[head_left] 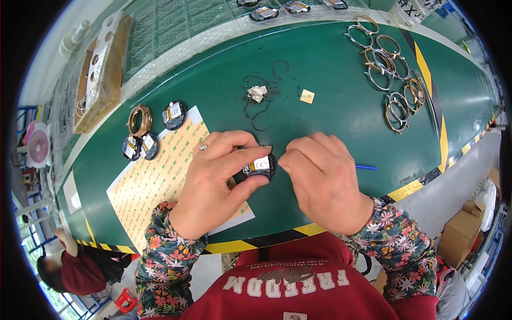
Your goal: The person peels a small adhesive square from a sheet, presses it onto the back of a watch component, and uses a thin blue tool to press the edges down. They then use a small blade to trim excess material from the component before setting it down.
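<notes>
Green bench, black-yellow tape along the near edge; someone else off past the left end, cartons on the floor right. From where I stand: left hand has a round black module gripped between thumb and fingers, pale label side up, at the near middle of the bench. Right hand is just right of it, curled in, fingertips bunched; can't tell if anything's in them. Tan sheet lies partly under the left hand. Three more modules sit by its far corner, bronze ring beside them. Ahead: black scraps, small tan square. Blue stick right of right hand. Metal rings clustered far right.
</notes>
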### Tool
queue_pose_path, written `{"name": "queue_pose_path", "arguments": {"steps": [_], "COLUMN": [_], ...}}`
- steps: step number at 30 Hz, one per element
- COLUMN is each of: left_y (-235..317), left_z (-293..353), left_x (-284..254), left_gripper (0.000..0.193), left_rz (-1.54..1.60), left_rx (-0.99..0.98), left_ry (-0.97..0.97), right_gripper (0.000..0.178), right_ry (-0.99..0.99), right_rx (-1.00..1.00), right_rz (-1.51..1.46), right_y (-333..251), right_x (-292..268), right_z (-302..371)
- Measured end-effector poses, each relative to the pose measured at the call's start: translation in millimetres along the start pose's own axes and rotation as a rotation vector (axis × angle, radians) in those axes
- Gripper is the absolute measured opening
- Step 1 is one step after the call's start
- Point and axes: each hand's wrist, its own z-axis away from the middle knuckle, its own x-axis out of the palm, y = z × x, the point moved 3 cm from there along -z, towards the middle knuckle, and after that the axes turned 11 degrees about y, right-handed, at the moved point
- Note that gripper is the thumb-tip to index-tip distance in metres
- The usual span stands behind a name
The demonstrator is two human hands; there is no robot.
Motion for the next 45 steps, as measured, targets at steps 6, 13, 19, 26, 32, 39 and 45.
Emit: {"name": "queue_pose_path", "arguments": {"steps": [6, 13, 19, 26, 32, 39, 45], "left_y": [-0.9, -0.4, 0.2, 1.2, 2.3, -0.4, -0.8], "left_z": [-0.3, -0.3, 0.7, 0.7, -0.2, 1.6, 1.5], "left_x": [0.5, 0.2, -0.4, -0.7, -1.6, -0.1, 0.4], "left_gripper": [0.043, 0.044, 0.043, 0.042, 0.044, 0.042, 0.040], "left_rz": [-0.005, -0.016, -0.023, -0.027, -0.043, -0.037, -0.026], "left_rx": [0.016, 0.032, 0.021, 0.015, -0.032, -0.002, -0.002], "left_ry": [-0.001, -0.001, -0.014, -0.018, -0.038, -0.029, -0.022], "right_gripper": [0.016, 0.017, 0.018, 0.017, 0.017, 0.018, 0.017], "right_ry": [0.002, 0.010, -0.012, 0.020, -0.015, -0.009, 0.020], "right_rx": [0.000, 0.004, -0.018, -0.004, -0.017, -0.023, -0.006], "right_rz": [-0.011, -0.008, -0.003, 0.002, -0.001, -0.016, -0.011], "right_y": [1.1, 0.9, -0.7, 0.5, -0.6, -1.1, 0.3], "right_x": [0.5, 0.1, -0.4, 0.5, -1.0, -0.5, -0.8], "right_z": [0.8, -0.7, 0.1, -0.6, 0.2, 0.6, -1.2]}}
